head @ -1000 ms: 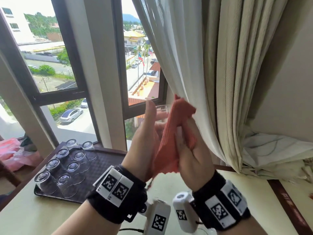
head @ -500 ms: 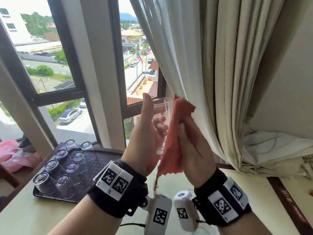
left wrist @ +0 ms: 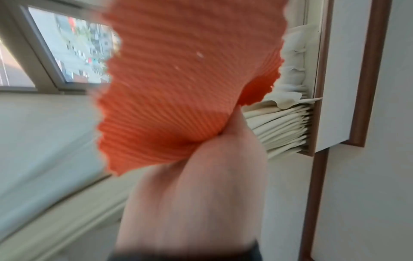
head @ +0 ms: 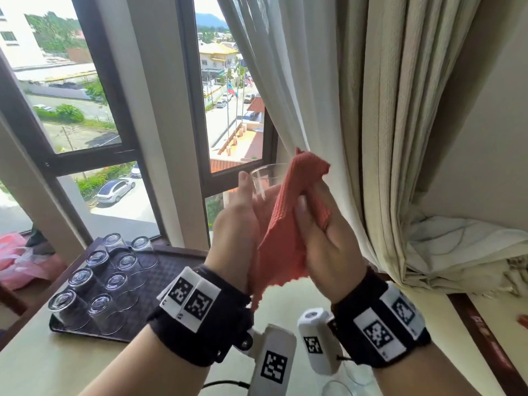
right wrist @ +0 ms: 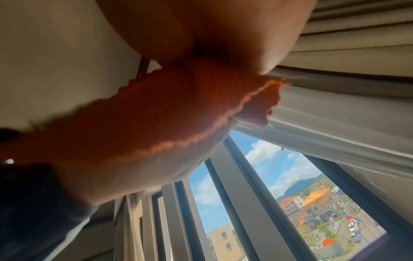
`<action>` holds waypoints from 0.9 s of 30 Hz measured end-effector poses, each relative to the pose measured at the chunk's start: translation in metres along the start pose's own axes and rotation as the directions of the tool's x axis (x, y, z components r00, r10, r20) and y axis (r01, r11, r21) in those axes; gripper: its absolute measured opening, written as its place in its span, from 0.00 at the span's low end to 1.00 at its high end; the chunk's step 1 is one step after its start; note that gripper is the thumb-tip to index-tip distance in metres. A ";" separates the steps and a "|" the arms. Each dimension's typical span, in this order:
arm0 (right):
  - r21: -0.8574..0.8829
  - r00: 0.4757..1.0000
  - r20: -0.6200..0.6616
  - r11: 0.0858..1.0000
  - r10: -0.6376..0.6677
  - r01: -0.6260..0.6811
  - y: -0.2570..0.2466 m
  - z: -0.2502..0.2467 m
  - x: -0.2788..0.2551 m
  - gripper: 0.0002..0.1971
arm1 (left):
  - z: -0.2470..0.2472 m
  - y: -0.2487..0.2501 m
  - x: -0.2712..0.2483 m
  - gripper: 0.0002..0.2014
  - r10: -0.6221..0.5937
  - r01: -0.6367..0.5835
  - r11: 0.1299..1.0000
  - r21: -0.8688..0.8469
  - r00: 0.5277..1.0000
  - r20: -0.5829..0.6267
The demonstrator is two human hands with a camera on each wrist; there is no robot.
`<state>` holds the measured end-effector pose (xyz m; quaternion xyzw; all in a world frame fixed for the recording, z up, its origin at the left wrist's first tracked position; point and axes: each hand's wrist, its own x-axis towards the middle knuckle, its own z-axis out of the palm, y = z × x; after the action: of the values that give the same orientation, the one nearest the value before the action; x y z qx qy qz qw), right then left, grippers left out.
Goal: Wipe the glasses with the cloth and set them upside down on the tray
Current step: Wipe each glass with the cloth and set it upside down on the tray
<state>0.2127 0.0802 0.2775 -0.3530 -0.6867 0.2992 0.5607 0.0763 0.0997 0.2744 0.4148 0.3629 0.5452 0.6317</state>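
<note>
A clear glass (head: 264, 178) is held up in front of the window by my left hand (head: 243, 221), thumb along its near side. My right hand (head: 323, 224) grips an orange ribbed cloth (head: 288, 221) and presses it against the glass's right side. The cloth drapes down between both palms. It fills the left wrist view as the orange cloth (left wrist: 190, 79) and shows bunched under the fingers as the cloth (right wrist: 156, 114) in the right wrist view. On the black tray (head: 160, 278) at the lower left stand several glasses (head: 98, 278) upside down.
Cream curtains (head: 371, 124) hang just right of my hands, bunched on the tabletop (head: 445, 332). The window frame (head: 183, 95) is right behind the glass. A pink bag (head: 17, 264) lies left of the tray. Another glass rim (head: 337, 388) shows at the bottom edge.
The glass has become more exposed above my left hand as the cloth slid toward its right side. Both hands stay raised at about the same place.
</note>
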 end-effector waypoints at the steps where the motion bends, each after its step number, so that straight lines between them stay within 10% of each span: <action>1: -0.009 0.999 -0.002 0.999 -0.033 0.033 -0.002 -0.001 0.006 0.19 | 0.006 0.002 -0.001 0.33 -0.007 0.010 0.999 -0.048 0.998 0.069; 4: -0.102 0.979 0.029 0.973 -0.203 0.205 -0.004 0.002 0.008 0.25 | 0.013 0.002 0.002 0.37 0.025 0.005 0.984 -0.178 0.986 0.162; 7: -0.199 0.952 0.102 0.932 -0.287 0.303 0.009 0.007 -0.011 0.27 | 0.002 0.003 0.016 0.34 0.087 -0.089 0.993 -0.081 0.996 -0.028; 15: 0.077 0.997 0.004 0.994 0.077 -0.077 0.016 0.004 -0.017 0.20 | 0.005 -0.009 0.013 0.50 -0.052 0.051 0.980 -0.190 0.999 -0.001; 21: -0.198 0.962 0.088 0.942 -0.259 0.272 0.006 0.007 -0.012 0.27 | 0.001 -0.009 0.014 0.27 0.024 -0.021 0.976 -0.218 1.000 0.011; 27: 0.007 0.999 0.053 1.000 -0.009 0.009 0.020 0.013 -0.045 0.22 | -0.003 0.002 0.011 0.49 -0.029 0.015 0.989 -0.145 0.995 -0.100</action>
<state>0.2088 0.0548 0.2338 -0.3402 -0.7019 0.3081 0.5448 0.0739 0.1110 0.2752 0.3357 0.3588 0.5834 0.6467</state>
